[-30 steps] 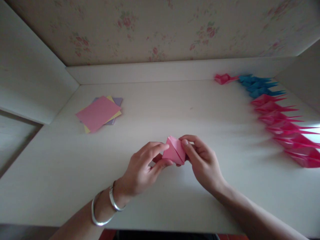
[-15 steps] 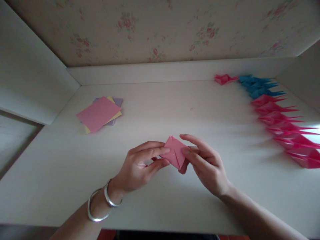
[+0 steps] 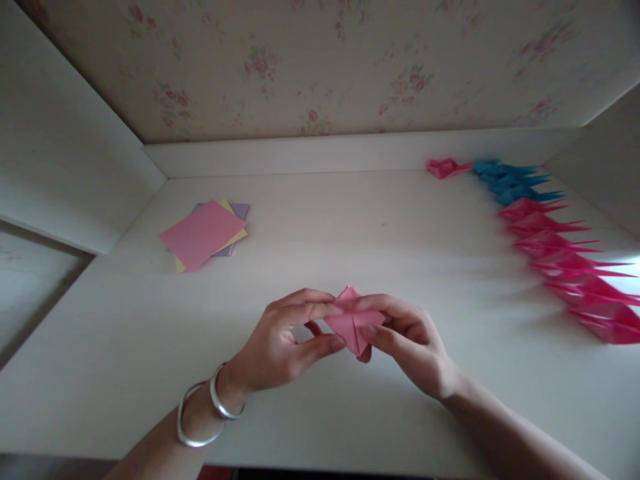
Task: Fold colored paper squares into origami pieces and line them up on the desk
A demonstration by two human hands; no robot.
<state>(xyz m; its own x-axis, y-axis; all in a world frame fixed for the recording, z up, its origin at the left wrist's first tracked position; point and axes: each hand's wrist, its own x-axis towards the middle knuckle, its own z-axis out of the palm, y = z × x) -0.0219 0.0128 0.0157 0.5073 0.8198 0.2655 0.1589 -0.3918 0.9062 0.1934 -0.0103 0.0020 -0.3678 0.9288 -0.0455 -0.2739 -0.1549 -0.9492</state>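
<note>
A small folded pink origami paper (image 3: pixel 353 327) is held between both hands, just above the white desk. It has a diamond-like outline with a crease down its middle. My left hand (image 3: pixel 285 340) pinches its left side, fingers on top and thumb at the lower edge. Two silver bangles circle that wrist. On the other side, my right hand (image 3: pixel 413 340) grips the paper between thumb and fingers, its index finger lying across the upper part. Fingers cover some of the folds.
Pink, yellow and purple paper sheets (image 3: pixel 203 233) lie stacked at the left. Along the right stands a row of finished folded pieces, several blue (image 3: pixel 513 181) and several pink (image 3: pixel 565 263), with another pink one (image 3: pixel 445 168) at the back. A flowered wall (image 3: pixel 325 67) rises behind the desk (image 3: pixel 310 220).
My right index finger has come down from raised onto the paper's upper part. The paper's facing surface now shows a different fold, with its side corner sticking out to the right.
</note>
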